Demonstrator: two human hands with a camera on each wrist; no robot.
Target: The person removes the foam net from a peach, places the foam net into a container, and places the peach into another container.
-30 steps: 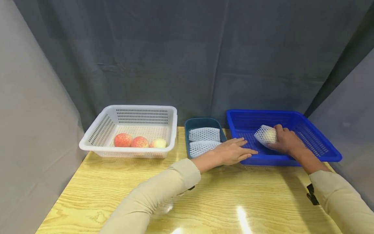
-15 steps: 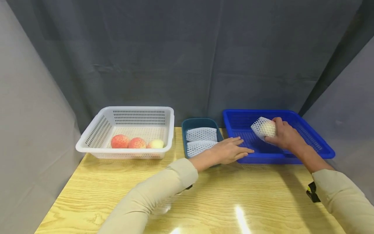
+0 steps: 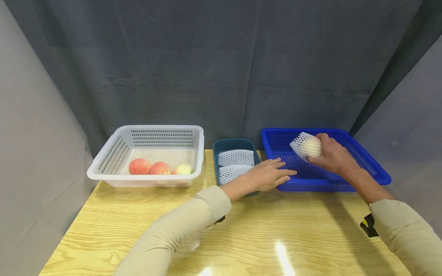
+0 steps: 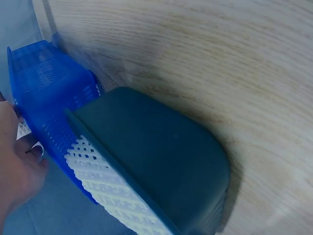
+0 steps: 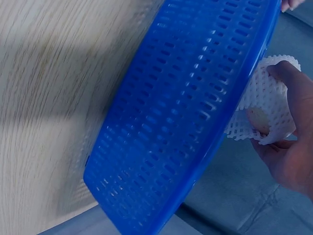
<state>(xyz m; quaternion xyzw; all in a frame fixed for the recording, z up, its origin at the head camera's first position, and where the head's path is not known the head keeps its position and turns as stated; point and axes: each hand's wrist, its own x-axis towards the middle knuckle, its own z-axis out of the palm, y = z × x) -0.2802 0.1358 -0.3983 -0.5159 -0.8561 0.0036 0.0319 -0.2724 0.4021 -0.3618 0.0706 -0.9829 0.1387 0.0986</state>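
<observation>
In the head view my right hand (image 3: 334, 155) grips a peach in a white foam net (image 3: 307, 146) above the blue basket (image 3: 324, 186). The right wrist view shows the thumb and fingers round the netted peach (image 5: 271, 100), its pale skin showing at the net's opening. My left hand (image 3: 267, 175) has its fingers spread over the blue basket's near left corner and holds nothing; whether it touches the rim I cannot tell. Below the left hand and wrist is a dark teal bin (image 3: 216, 153), where white foam nets (image 3: 236, 158) lie.
On the left of the wooden table (image 3: 138, 222) stands a white basket (image 3: 146, 177) with a red peach (image 3: 139, 166), another red peach (image 3: 160, 168) and a paler one (image 3: 182, 169). A dark curtain (image 3: 193, 69) hangs behind.
My right hand has lifted the netted peach up from low inside the blue basket and slightly left. The left hand keeps its place at the basket's corner. The head view has shifted slightly.
</observation>
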